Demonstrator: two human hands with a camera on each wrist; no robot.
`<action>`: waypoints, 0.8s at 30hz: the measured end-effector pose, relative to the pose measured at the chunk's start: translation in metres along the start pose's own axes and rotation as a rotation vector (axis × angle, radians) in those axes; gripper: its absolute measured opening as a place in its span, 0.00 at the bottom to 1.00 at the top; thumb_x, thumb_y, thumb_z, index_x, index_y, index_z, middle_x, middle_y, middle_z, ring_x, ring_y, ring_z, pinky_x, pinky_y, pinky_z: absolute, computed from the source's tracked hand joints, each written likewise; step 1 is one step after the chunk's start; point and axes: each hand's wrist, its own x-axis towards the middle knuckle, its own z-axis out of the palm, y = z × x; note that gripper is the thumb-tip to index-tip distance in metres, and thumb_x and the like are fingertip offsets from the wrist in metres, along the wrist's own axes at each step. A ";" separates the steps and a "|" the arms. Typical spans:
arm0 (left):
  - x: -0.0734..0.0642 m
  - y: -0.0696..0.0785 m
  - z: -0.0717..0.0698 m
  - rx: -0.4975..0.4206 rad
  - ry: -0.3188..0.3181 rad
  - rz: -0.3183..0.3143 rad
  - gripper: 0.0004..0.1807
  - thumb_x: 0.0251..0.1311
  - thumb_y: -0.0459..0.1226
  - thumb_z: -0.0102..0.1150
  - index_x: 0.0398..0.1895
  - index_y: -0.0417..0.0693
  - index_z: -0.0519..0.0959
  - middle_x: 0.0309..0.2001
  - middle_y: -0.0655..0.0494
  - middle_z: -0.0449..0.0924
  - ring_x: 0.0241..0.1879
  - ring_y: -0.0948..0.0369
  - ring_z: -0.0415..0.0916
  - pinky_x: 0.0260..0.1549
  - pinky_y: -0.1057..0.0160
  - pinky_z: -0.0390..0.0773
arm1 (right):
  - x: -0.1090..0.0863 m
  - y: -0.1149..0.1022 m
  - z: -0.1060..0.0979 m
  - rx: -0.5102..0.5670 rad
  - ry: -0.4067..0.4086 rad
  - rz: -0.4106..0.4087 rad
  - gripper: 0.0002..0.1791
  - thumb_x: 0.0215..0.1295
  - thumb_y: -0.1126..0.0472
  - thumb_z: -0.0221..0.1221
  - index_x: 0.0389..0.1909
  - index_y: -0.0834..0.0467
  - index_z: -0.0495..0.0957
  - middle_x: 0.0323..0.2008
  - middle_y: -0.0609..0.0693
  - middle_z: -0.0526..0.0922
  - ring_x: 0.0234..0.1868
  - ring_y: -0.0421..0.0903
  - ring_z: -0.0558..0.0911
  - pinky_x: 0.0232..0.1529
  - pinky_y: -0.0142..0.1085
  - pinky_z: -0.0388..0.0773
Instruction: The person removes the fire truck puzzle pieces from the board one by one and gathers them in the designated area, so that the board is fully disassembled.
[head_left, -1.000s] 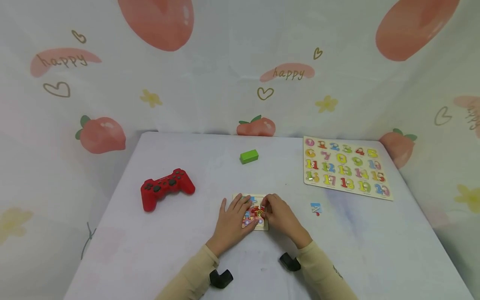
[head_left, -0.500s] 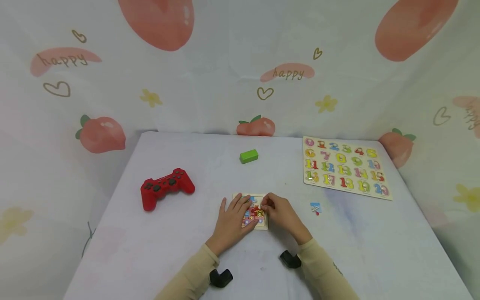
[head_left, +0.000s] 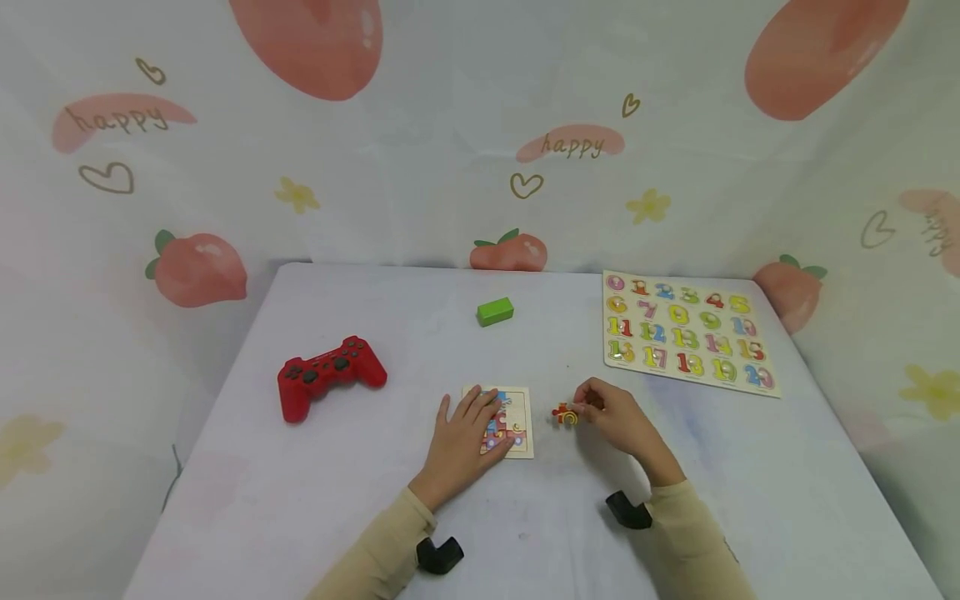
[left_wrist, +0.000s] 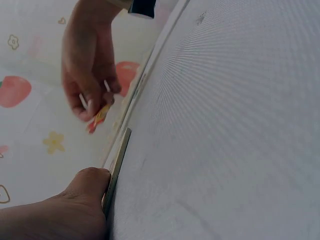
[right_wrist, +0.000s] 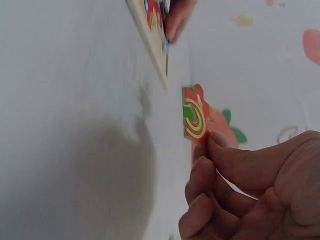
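My left hand [head_left: 459,442] lies with its fingers spread over a small jigsaw board [head_left: 518,399], resting on it near the middle of the table. Under the fingers part of the board's picture is hidden; its upper right area shows a pale bare patch. To the right of the board, my right hand [head_left: 621,425] pinches a red puzzle piece [right_wrist: 195,114] with yellow arcs and green bits between thumb and fingers. The right wrist view has that piece raised off the table, apart from the board. In the left wrist view the left thumb [left_wrist: 80,200] presses at the board's edge.
A red game controller [head_left: 332,377] lies at the left. Further back sits a green block [head_left: 495,312]. At the back right is a number puzzle board [head_left: 690,333], near the table's edge. A patterned curtain [head_left: 420,167] hangs behind the table.
My right hand has lifted the red puzzle piece out of the board and moved it right. The loose blue piece seen there earlier is now hidden by that hand. The left hand has stayed.
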 end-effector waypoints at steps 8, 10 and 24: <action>0.000 -0.002 0.000 -0.022 0.053 0.026 0.34 0.60 0.61 0.52 0.63 0.52 0.71 0.67 0.59 0.66 0.70 0.56 0.56 0.64 0.36 0.52 | -0.028 0.039 -0.042 -0.042 -0.051 0.010 0.06 0.64 0.61 0.60 0.36 0.60 0.75 0.31 0.48 0.80 0.32 0.43 0.74 0.31 0.32 0.71; 0.000 -0.002 0.000 -0.022 0.046 0.022 0.34 0.60 0.62 0.51 0.63 0.53 0.71 0.67 0.60 0.66 0.71 0.56 0.56 0.64 0.36 0.52 | -0.034 0.048 -0.049 -0.039 -0.060 0.028 0.07 0.64 0.60 0.60 0.37 0.59 0.75 0.32 0.48 0.80 0.33 0.43 0.74 0.31 0.32 0.72; 0.001 -0.001 -0.003 -0.043 -0.002 0.003 0.35 0.61 0.62 0.50 0.65 0.54 0.70 0.69 0.61 0.64 0.72 0.57 0.54 0.66 0.38 0.49 | -0.046 0.081 -0.057 0.006 -0.129 0.029 0.08 0.63 0.59 0.61 0.35 0.60 0.76 0.30 0.47 0.79 0.31 0.38 0.73 0.32 0.30 0.71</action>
